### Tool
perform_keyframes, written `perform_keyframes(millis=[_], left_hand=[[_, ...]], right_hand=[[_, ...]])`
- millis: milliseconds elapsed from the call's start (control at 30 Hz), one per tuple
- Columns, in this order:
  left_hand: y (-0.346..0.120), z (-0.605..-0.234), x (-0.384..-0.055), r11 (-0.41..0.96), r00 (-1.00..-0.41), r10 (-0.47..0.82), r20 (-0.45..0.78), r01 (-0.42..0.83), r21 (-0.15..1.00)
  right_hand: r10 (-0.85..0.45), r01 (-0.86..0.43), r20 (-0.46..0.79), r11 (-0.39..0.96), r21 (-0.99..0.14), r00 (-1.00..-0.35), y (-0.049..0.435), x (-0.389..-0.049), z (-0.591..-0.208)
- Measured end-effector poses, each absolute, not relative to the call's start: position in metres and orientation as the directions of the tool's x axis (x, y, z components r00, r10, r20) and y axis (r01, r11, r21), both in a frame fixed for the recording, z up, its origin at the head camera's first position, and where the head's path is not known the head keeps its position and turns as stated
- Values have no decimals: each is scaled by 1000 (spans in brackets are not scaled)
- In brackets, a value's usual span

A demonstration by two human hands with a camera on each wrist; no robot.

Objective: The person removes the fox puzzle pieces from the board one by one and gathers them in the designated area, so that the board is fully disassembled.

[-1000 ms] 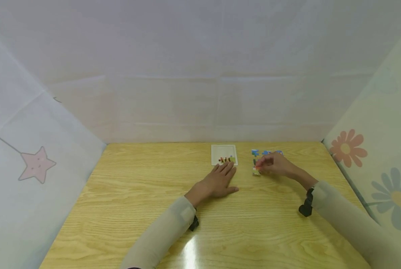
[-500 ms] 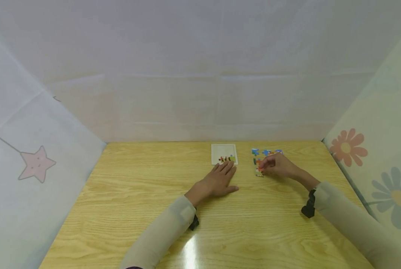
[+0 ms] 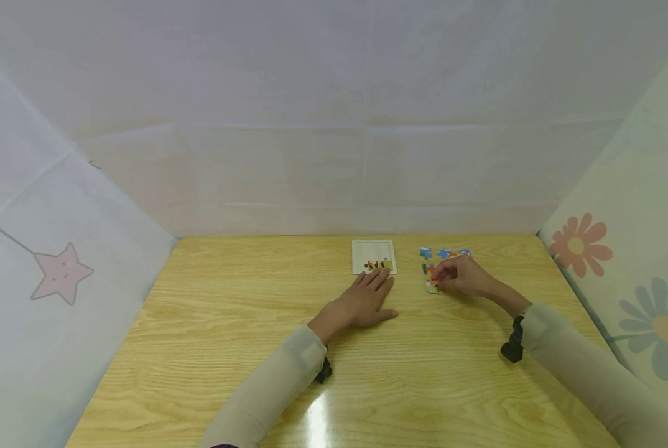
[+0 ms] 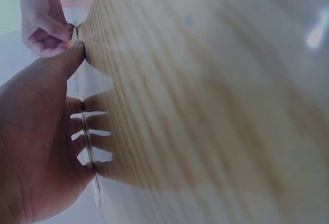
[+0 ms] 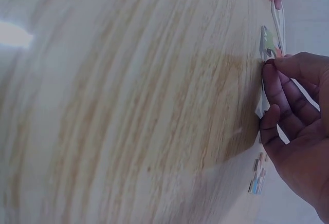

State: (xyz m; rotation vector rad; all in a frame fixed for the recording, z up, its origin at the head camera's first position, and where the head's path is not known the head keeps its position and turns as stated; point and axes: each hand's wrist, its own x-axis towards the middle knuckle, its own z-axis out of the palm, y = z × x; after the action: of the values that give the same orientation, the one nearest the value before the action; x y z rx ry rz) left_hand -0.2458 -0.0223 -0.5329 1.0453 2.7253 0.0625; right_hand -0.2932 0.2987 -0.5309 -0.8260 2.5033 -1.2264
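Observation:
My left hand [image 3: 364,302] lies flat with straight fingers, its fingertips at the lower edge of a white square puzzle board [image 3: 372,249]. A few joined puzzle pieces [image 3: 387,265] with a dark, red and green picture lie along the board's bottom right. To the right, my right hand [image 3: 464,277] pinches the edge of a green, white and red puzzle piece [image 3: 431,287] between thumb and forefinger. The right wrist view shows this puzzle piece [image 5: 268,41] low over the table, its near end hidden by the fingertips. Its other fingers are curled.
Loose puzzle pieces lie just beyond the right hand: an orange and green one [image 3: 426,269], a blue one [image 3: 425,253] and several more [image 3: 443,254] along the back. The wooden table [image 3: 227,311] ends at a white cloth wall [image 3: 283,180]; printed cloths flank both sides.
My right hand has shifted slightly right and the pinched puzzle piece with it, uncovering the orange and green piece behind. The left hand and board have stayed in place.

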Motion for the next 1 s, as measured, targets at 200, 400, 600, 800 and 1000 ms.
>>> perform_keyframes(millis=[200,400,600,800,1000], left_hand=[[-22,-533,-246,745,-723,666,-185,657,115],[-23,-533,-246,747,-723,664,-190,652,129],[-23,-533,-246,750,-725,661,-192,648,134],[-23,-533,-246,749,-724,662,-193,650,131],[-23,-535,-248,744,-721,667,-189,657,119]], right_hand=[[-598,-411,53,481,-774,-799,299,-292,-532],[-587,-384,22,500,-776,-809,300,-291,-529],[-584,-420,40,534,-734,-811,300,-291,-529],[-583,-463,78,548,-696,-808,300,-290,-530],[-581,-473,82,563,-678,-810,300,-290,-531]])
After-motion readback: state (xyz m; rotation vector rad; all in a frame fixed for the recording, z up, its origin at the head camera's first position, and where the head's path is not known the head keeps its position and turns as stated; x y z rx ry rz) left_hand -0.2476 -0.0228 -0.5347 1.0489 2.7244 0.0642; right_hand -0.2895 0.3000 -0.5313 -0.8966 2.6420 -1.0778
